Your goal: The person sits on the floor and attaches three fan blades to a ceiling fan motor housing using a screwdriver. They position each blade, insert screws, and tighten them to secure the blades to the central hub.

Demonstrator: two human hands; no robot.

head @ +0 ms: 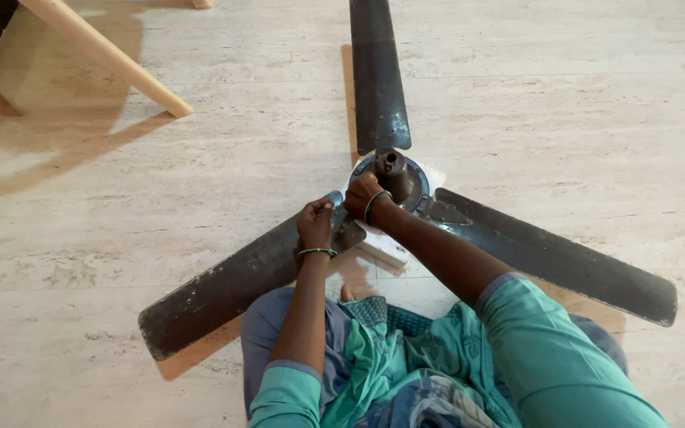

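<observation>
A dark, dusty three-bladed ceiling fan (406, 190) lies flat on the floor in front of me, its motor hub resting on a white block (386, 247). My left hand (315, 224) is closed at the root of the near-left blade (223, 289), gripping something small that I cannot make out. My right hand (365, 196) is closed on the left edge of the motor hub, beside the short central shaft (391, 163). One blade (377, 75) points away from me and another (556, 257) runs to the right. Thin bangles circle both wrists.
The floor is pale stone tile (580, 103). Light wooden furniture legs (109, 55) slant across the top left corner. My knees, in teal and blue cloth (406, 357), sit just below the fan.
</observation>
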